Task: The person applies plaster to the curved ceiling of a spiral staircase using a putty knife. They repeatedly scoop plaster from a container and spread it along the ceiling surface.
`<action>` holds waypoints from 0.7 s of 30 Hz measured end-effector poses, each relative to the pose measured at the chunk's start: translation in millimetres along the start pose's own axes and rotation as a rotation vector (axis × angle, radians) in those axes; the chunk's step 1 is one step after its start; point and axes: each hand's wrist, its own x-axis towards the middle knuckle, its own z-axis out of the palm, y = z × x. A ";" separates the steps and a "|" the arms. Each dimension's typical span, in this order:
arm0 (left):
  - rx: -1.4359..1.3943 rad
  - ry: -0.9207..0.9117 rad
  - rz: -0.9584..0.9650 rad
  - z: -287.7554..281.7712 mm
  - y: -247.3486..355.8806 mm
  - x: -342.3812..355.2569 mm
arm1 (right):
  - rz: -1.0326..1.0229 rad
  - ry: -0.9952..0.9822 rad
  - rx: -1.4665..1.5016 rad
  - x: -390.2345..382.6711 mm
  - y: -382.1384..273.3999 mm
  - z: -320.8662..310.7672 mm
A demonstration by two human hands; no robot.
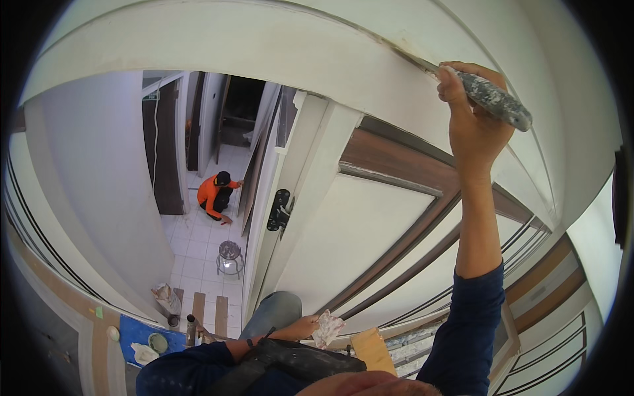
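My right hand [479, 122] is raised high and closed round the thick, paint-spattered handle of a putty knife [498, 102]. Seen almost edge-on, its thin blade reaches up and left against the seam along the white beam [284, 49] above the doorway. Low down, near my lap, my left hand [305, 327] is closed on a crumpled white rag [327, 330] with reddish stains. Some of the left fingers are hidden by the rag.
Beside me stands an open white door [376, 218] with brown trim and a black lock [281, 210]. Beyond the doorway, a person in orange [210, 197] crouches by a panel. A round stool [230, 261] is nearer. Tubs lie on a blue sheet [175, 340] at lower left.
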 end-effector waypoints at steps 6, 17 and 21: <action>0.133 0.033 -0.015 -23.0 -40.8 7.9 | 0.124 -0.003 0.000 6.9 -8.3 -7.9; -0.100 -0.002 0.044 -3.2 12.9 -24.3 | 0.267 0.129 -0.065 1.0 -10.2 -46.3; -0.054 0.001 0.048 -7.0 7.6 -19.5 | 0.219 0.097 -0.030 -5.8 -4.3 -41.4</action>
